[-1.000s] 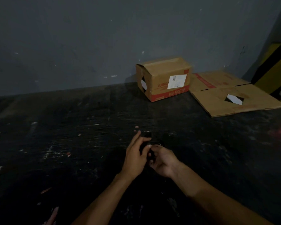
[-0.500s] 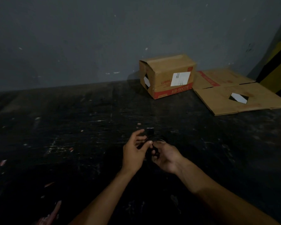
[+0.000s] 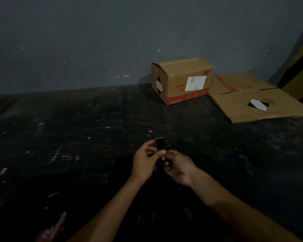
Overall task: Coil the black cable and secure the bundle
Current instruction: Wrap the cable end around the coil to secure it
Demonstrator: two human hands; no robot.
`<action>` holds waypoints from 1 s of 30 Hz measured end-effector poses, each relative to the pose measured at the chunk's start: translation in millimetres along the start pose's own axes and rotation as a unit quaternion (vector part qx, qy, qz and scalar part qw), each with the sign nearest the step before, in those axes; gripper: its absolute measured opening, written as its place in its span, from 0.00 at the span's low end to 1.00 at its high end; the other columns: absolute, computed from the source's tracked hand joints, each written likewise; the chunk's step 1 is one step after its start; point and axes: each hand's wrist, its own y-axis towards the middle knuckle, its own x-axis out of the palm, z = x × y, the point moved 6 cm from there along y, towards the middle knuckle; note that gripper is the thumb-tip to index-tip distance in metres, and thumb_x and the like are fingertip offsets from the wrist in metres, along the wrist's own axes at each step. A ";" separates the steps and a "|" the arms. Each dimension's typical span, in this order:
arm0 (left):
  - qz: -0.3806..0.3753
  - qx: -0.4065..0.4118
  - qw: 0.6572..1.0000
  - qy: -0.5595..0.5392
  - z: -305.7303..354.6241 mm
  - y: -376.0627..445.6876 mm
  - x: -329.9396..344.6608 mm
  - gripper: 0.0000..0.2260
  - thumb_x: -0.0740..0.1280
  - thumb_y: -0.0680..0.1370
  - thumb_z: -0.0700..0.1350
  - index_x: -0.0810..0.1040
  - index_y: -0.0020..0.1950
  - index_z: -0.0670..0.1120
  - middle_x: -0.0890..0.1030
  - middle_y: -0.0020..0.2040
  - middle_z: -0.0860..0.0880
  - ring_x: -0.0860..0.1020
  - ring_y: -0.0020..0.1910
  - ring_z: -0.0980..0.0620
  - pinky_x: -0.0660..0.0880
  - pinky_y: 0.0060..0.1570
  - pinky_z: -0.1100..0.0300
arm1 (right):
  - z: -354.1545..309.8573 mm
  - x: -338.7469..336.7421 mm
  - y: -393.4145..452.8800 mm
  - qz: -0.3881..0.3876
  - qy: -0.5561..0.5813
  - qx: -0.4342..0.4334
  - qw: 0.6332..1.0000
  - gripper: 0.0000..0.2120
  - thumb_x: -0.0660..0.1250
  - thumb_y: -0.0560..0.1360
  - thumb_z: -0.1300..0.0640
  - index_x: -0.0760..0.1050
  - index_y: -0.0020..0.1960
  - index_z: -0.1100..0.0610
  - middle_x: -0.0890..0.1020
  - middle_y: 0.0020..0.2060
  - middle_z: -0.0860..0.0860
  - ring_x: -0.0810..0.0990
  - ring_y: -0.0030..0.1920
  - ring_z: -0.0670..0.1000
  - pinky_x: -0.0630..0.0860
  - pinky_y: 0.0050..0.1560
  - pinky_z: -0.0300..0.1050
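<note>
Hands: both met over the dark tabletop point(image 3: 77, 137), near the middle of the view, fingertips almost touching each other.
Left hand point(image 3: 143, 163): fingers curled, thumb and forefinger pinched on the black cable point(image 3: 166, 148) where it crossed between the hands; a small dark block point(image 3: 159, 142), edged pale along its top, stood up just behind the knuckles, against the fingers.
Right hand point(image 3: 179, 167): fingers bent inward round the cable's loops, thumb tip close to the left thumb; how many turns it held was too dark to tell.
Black cable: in the air between the two hands, a thin arc of it showing above the right hand's knuckles; the rest was lost against the black surface.
Cardboard box point(image 3: 182, 81): at the back of the tabletop against the grey wall point(image 3: 94, 41), well apart from the hands, a white label and red band on its front.
Flattened cardboard point(image 3: 252, 102): lay flat just right of the box, touching it.
Yellow and black object point(image 3: 299, 70): leaned at the far right edge, behind the flattened cardboard.
Obstruction: the left hand covered part of the bundle.
</note>
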 end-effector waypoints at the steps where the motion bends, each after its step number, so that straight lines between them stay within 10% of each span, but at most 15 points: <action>1: 0.004 -0.002 1.000 0.001 -0.1 0.9 -1.1 0.19 0.77 0.68 0.42 0.78 0.58 0.50 0.82 0.44 0.47 0.83 0.45 0.51 0.79 0.48 0.59 | -0.3 -0.6 0.4 -0.001 -0.008 -0.002 1.000 0.19 0.62 0.77 0.61 0.82 0.31 0.53 0.78 0.28 0.49 0.70 0.26 0.45 0.66 0.26 0.37; 13: -0.010 -0.010 1.000 -0.004 3.6 6.2 -3.5 0.09 0.77 0.68 0.38 0.80 0.42 0.48 0.82 0.38 0.48 0.80 0.39 0.54 0.78 0.44 0.61 | -3.6 -1.9 -5.3 0.031 -0.096 -0.014 0.995 0.08 0.61 0.78 0.64 0.80 0.49 0.60 0.80 0.34 0.53 0.73 0.30 0.46 0.70 0.29 0.37; 19: 0.007 -0.034 0.999 -0.020 -5.9 6.0 -2.5 0.08 0.76 0.68 0.35 0.80 0.39 0.46 0.81 0.34 0.50 0.79 0.34 0.59 0.76 0.38 0.67 | -14.4 -10.3 -12.0 0.145 -0.149 -0.176 0.962 0.09 0.66 0.75 0.65 0.68 0.48 0.54 0.81 0.33 0.55 0.77 0.26 0.48 0.73 0.25 0.39; 30: -0.057 -0.073 0.993 -0.072 -12.5 10.7 -8.6 0.08 0.77 0.66 0.34 0.81 0.39 0.43 0.83 0.32 0.54 0.81 0.34 0.60 0.75 0.37 0.70 | -32.0 -1.5 -22.3 -0.004 -0.370 -0.267 0.890 0.11 0.70 0.73 0.64 0.79 0.47 0.48 0.84 0.46 0.50 0.83 0.47 0.48 0.81 0.49 0.45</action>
